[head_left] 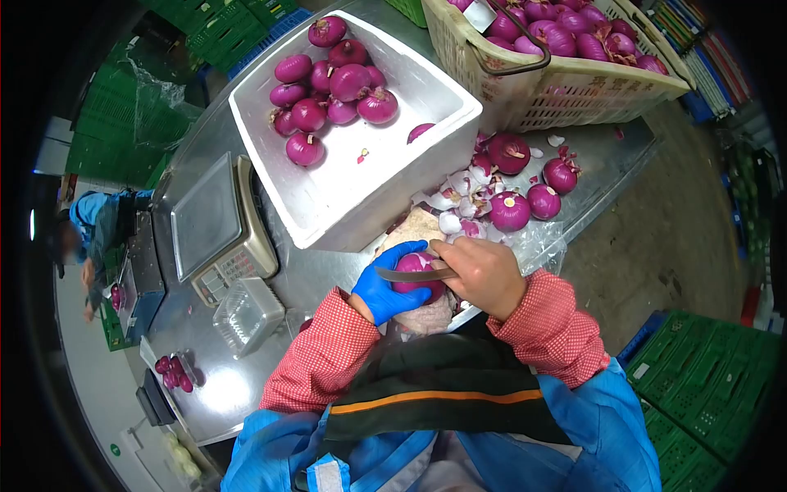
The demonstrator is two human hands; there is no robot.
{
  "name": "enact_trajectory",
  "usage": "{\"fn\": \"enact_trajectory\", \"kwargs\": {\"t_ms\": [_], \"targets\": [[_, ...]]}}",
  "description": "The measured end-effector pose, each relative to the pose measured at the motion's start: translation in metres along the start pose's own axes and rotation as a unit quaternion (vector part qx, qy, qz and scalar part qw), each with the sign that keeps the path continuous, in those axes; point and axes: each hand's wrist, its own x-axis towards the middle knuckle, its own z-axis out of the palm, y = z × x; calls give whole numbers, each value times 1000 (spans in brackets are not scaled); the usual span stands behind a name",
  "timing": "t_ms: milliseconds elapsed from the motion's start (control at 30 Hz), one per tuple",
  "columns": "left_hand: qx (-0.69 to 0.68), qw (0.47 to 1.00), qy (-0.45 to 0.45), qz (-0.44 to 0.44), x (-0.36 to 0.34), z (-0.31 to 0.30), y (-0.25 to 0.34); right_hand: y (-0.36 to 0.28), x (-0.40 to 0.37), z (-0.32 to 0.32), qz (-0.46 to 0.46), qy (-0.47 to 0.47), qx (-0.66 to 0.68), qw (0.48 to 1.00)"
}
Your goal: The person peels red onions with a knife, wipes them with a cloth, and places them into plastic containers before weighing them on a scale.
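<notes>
My left hand (pixel 379 289), in a blue glove, is closed around a red onion (pixel 412 262) just in front of my apron. My bare right hand (pixel 484 272) grips a knife (pixel 418 275); its curved blade lies across the onion, pointing left. The knife handle is hidden in my fingers. Beyond my hands is a heap of onion skins (pixel 466 195), with several loose red onions (pixel 510 211) to its right. Something beige and rough (pixel 416 225) lies behind the held onion; I cannot make out what it is.
A white foam box (pixel 385 201) with several red onions stands ahead. Behind right is a cream plastic crate (pixel 566 102) full of onions. To the left are a scale (pixel 209 215) and a clear plastic tray (pixel 250 316). Green crates (pixel 697 377) stand at right; another person (pixel 98 217) is at far left.
</notes>
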Motion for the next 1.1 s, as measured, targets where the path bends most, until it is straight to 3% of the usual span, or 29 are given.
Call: {"fn": "enact_trajectory", "kwargs": {"t_ms": [233,333,433,467,567,667,867,1067,1100], "targets": [[-91,995,-24,13,-4,0,-8,13,-4,16,81,-61,-18,995],[-165,986,-27,20,-3,-1,-2,24,-7,21,183,-102,189,959],[-184,983,10,-15,-1,-7,-2,11,-4,3,216,-69,116,967],[-188,982,26,-22,-1,-10,-9,12,-10,7,159,-6,80,984],[-201,979,42,-17,-2,-20,-13,7,-17,-13,70,-65,-23,995],[-195,980,38,-10,-3,-24,-9,9,-21,-15,44,-65,-60,995],[-197,980,27,10,-3,-20,-3,15,-25,-11,70,-48,-65,994],[-157,987,32,19,-4,-15,0,16,-34,5,156,-67,81,982],[-145,989,31,19,-3,-16,-1,22,-35,9,208,-95,119,966]]}}
